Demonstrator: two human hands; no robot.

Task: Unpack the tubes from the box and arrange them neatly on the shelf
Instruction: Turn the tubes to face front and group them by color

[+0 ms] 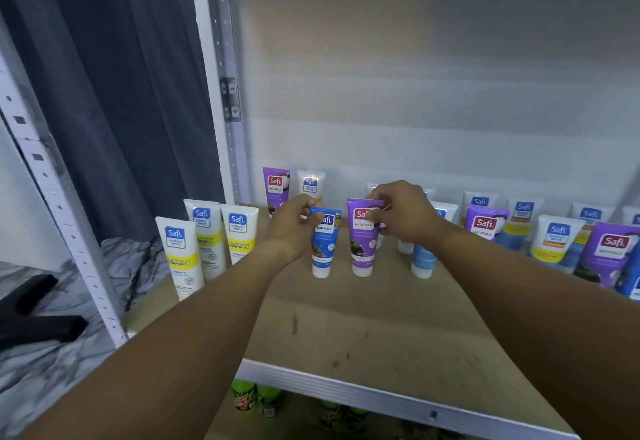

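My left hand (294, 228) pinches the top of a blue Safi tube (323, 249) that stands cap-down on the wooden shelf (363, 328). Just right of it, my right hand (405, 212) pinches the top of a purple Safi Naturals tube (363, 245), also upright on its cap. Three white-and-yellow Vitamin C tubes (180, 256) stand at the shelf's left. At the back stand a purple tube (275, 188) and a white one (310, 185). Several more tubes (554, 242) crowd the right side. The box is out of view.
A white perforated metal upright (230, 100) frames the shelf's back left corner, and another (59, 204) stands nearer at the left. The shelf's metal front edge (346, 384) runs below my arms. Green bottles (244, 394) sit on the lower level. A dark curtain (131, 93) hangs at left.
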